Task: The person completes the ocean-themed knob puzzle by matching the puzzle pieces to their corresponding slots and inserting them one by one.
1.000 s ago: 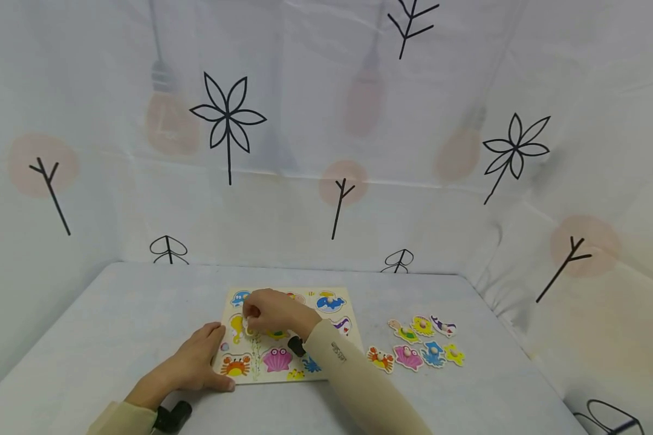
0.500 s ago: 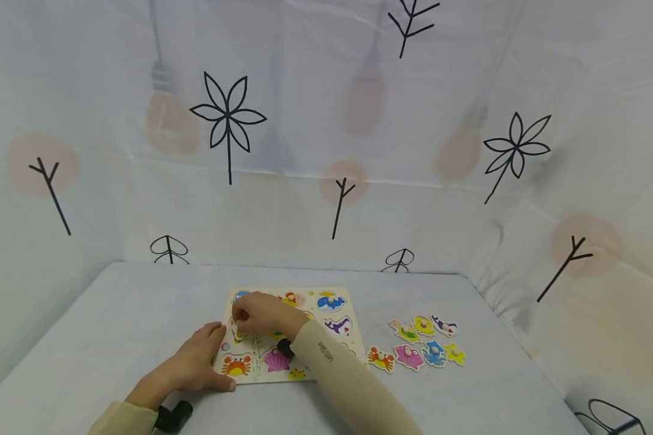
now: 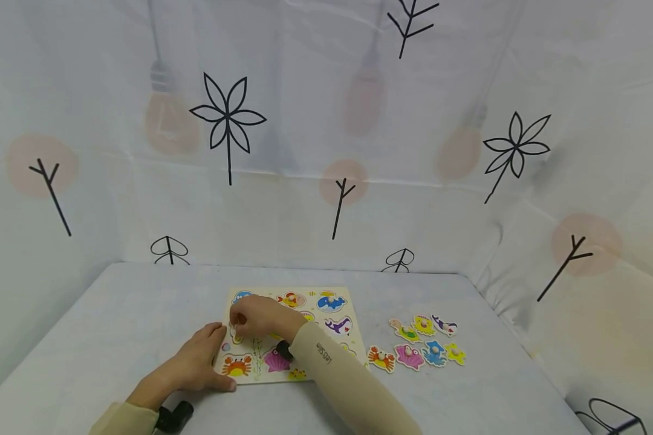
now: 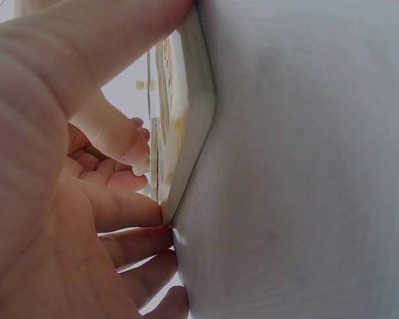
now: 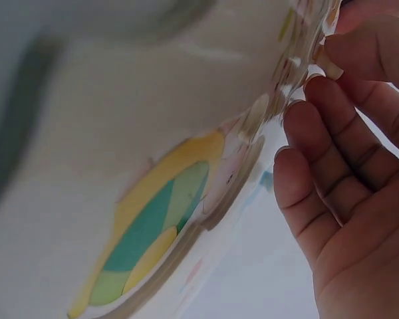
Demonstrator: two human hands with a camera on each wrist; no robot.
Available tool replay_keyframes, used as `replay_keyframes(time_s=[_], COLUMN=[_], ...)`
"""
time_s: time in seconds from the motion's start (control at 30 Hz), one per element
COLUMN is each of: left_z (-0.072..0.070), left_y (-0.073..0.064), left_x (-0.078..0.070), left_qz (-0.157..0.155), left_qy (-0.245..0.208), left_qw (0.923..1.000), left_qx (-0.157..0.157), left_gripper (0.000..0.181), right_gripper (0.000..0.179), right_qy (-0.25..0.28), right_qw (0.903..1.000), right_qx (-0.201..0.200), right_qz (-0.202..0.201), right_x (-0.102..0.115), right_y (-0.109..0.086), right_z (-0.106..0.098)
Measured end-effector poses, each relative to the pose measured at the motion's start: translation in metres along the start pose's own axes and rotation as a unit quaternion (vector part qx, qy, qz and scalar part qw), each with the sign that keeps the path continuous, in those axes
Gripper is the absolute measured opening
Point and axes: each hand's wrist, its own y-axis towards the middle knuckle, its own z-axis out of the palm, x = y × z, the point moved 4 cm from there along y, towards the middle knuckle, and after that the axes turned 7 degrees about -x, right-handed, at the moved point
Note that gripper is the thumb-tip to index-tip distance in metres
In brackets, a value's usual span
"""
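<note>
A wooden sea-animal peg puzzle board (image 3: pixel 266 290) lies flat on the table. My left hand (image 3: pixel 198 360) rests at its near left corner, long fingers along the left edge and thumb by the front edge. In the left wrist view those fingertips (image 4: pixel 149 207) press against the board's side. My right hand (image 3: pixel 261 317) reaches over the board's left part and pinches a small peg (image 5: pixel 330 64), as the right wrist view shows. The peg belongs to the yellow seahorse puzzle piece (image 3: pixel 237 339), mostly hidden under that hand, at the seahorse picture.
Several loose knobbed pieces lie right of the board, among them a crab (image 3: pixel 381 359), a pink shell (image 3: pixel 409 357), a turtle (image 3: pixel 405 331) and a yellow star (image 3: pixel 454 354). A whale piece (image 3: pixel 331 302) with a knob sits at the board's far right. Printed cloth hangs behind the table.
My right hand has moved left with the seahorse piece, onto the seahorse picture, and lowered slightly in the last half second. My left hand has stayed at the board's corner.
</note>
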Motion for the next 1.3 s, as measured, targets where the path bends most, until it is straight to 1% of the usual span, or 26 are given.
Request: replay_keyframes(time_s=[0.33, 0.5, 0.6, 0.73, 0.8, 1.03, 1.17, 1.3], left_z=[0.001, 0.000, 0.000, -0.001, 0.000, 0.000, 0.001, 0.002], left_y=[0.000, 0.000, 0.001, 0.002, 0.002, 0.002, 0.003, 0.003], left_x=[0.001, -0.001, -0.002, -0.002, -0.002, -0.002, -0.001, 0.000], left_qz=[0.004, 0.002, 0.002, 0.003, 0.002, 0.001, -0.002, -0.008], left_qy=[-0.001, 0.001, 0.000, 0.005, 0.008, 0.007, 0.009, 0.012], left_qw=[1.0000, 1.0000, 1.0000, 1.0000, 1.0000, 1.0000, 0.9999, 0.9999], left_qx=[-0.003, 0.000, 0.002, 0.000, 0.001, -0.005, -0.007, -0.004], left_gripper=[0.119, 0.119, 0.119, 0.119, 0.119, 0.118, 0.118, 0.119], right_gripper=[0.008, 0.009, 0.013, 0.019, 0.019, 0.019, 0.018, 0.015], right_qy=[-0.003, 0.009, 0.019, 0.027, 0.027, 0.026, 0.023, 0.011], right_qw=[1.0000, 1.0000, 0.9997, 0.9996, 0.9996, 0.9996, 0.9993, 0.9992], right_qx=[-0.001, 0.004, 0.005, 0.002, 0.000, -0.014, -0.027, -0.038], right_qz=[-0.006, 0.003, 0.011, 0.013, 0.012, 0.004, -0.009, -0.010], right_x=[0.000, -0.002, -0.002, -0.003, -0.004, -0.011, -0.019, -0.026], right_y=[-0.001, -0.001, -0.001, -0.003, -0.005, -0.021, -0.035, -0.052], right_z=[0.000, 0.002, 0.002, 0.001, 0.000, -0.009, -0.013, -0.016])
